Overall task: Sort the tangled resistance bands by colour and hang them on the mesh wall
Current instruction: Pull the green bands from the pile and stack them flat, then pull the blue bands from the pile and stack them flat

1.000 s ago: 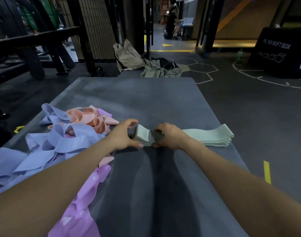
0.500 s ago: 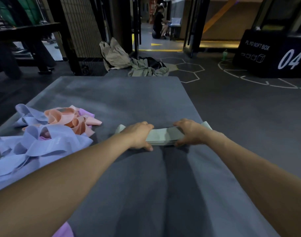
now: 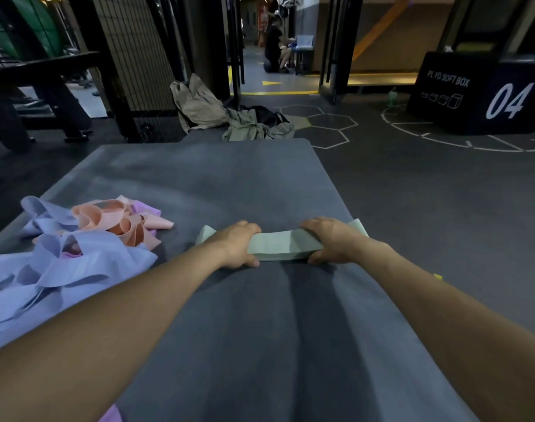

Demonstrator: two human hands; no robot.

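Both bare forearms reached forward and slightly inward over the grey worktop (image 3: 217, 178), meeting at a stack of pale green bands (image 3: 283, 245) that lay flat near the worktop's right edge. The left hand (image 3: 237, 243) sat palm-down on the left part of the stack, its fingers (image 3: 248, 228) curled over the far edge and its thumb tucked against the near edge, so the hand gripped the pile from above. The right hand (image 3: 328, 240) mirrored it on the right part — fingers wrapped over the far side, thumb pressed to the near side, clamped on the same stack. A short stretch of green showed between the two hands, and the ends of the bands poked out beyond each wrist. The stack bowed a little between the hands; whether it was lifted clear of the surface could not be told.

On the left side of the worktop lay a loose tangle, well apart from the green stack: lavender-blue bands (image 3: 74, 266) nearest the left arm, peach bands (image 3: 114, 220) looped behind them, and a bit of lilac band (image 3: 147, 210) showing at the back. Beyond the worktop's far edge, crumpled clothing (image 3: 245, 126) lay on the dark floor (image 3: 427, 208), and a black mesh wall (image 3: 132, 50) stood at the upper left — nothing visibly hung on it. A black box (image 3: 473, 95) marked 04 stood at the far right.
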